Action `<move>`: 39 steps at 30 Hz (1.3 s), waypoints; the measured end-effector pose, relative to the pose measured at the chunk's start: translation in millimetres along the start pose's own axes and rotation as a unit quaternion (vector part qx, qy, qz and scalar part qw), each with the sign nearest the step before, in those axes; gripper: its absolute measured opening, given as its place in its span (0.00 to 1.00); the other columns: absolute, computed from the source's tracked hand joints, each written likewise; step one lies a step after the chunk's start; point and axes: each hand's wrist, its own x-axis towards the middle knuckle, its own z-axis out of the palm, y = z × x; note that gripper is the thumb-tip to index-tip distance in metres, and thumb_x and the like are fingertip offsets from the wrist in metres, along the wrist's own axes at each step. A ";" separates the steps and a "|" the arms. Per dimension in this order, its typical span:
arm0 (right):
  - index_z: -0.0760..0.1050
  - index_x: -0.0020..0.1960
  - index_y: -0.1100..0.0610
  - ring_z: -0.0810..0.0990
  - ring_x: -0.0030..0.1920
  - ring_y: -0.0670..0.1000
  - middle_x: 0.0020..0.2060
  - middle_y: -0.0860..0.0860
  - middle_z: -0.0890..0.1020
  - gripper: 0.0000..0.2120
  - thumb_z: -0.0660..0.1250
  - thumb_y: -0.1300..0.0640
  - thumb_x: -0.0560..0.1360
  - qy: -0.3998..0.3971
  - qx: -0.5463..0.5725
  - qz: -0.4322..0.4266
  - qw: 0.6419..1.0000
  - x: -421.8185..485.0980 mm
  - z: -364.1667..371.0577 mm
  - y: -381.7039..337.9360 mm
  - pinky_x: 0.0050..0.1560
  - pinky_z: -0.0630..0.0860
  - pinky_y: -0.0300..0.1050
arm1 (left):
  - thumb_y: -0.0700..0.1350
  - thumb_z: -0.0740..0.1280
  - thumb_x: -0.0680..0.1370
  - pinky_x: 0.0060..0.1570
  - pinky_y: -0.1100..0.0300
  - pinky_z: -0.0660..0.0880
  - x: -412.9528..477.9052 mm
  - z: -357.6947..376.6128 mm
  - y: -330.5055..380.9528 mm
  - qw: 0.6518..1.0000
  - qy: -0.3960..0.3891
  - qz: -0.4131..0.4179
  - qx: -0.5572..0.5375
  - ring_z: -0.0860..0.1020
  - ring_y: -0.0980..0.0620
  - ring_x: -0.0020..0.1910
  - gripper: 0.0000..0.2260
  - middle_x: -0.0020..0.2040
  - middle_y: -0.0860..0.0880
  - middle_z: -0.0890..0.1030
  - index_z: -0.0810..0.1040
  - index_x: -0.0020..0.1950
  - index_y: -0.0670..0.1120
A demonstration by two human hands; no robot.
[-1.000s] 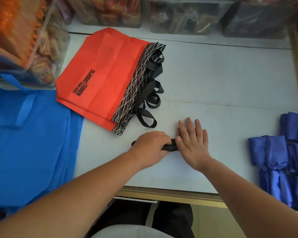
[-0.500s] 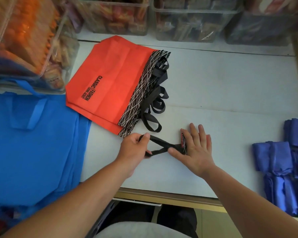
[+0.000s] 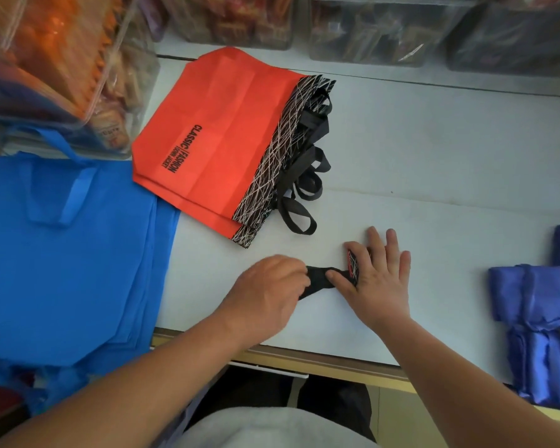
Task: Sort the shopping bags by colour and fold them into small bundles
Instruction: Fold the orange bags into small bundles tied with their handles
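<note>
Near the front edge of the surface (image 3: pixel 434 150), the left hand (image 3: pixel 269 286) pinches the strap (image 3: pixel 317 281), likely to wrap it round the bundle (image 3: pixel 352 263), which the flat, open right hand (image 3: pixel 380 276) pins against unrolling, with red bags (image 3: pixel 220 140) stacked beyond and blue bundles (image 3: pixel 537 318) set apart at right.

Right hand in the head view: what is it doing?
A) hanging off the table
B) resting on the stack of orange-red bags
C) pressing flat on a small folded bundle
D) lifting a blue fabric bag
C: the right hand lies with straight fingers on the small folded red-and-black bundle, while the left hand grips its black strap.
</note>
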 end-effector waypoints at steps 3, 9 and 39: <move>0.55 0.79 0.39 0.30 0.80 0.52 0.82 0.48 0.45 0.33 0.54 0.28 0.77 0.001 -0.004 -0.009 1.000 6.9 -8.8 12.7 0.79 0.38 0.63 | 0.52 0.61 0.80 0.66 0.50 0.75 -8.9 14.0 -12.5 0.995 -0.083 0.035 0.038 0.75 0.50 0.63 0.16 0.62 0.52 0.80 0.81 0.60 0.46; 0.54 0.79 0.39 0.32 0.80 0.52 0.82 0.48 0.45 0.36 0.57 0.28 0.75 0.002 -0.010 -0.023 1.000 18.9 -22.9 48.4 0.80 0.42 0.62 | 0.53 0.72 0.77 0.57 0.50 0.75 22.1 28.9 -21.6 0.988 -0.116 -0.030 -0.097 0.75 0.52 0.58 0.13 0.58 0.55 0.79 0.84 0.56 0.47; 0.52 0.77 0.38 0.27 0.78 0.51 0.81 0.46 0.41 0.57 0.52 0.10 0.56 -0.019 0.031 0.066 0.997 11.1 -31.6 21.1 0.79 0.36 0.61 | 0.47 0.68 0.77 0.28 0.57 0.74 49.2 34.1 26.0 0.762 -0.009 -0.561 -0.323 0.75 0.50 0.25 0.11 0.30 0.48 0.84 0.77 0.40 0.41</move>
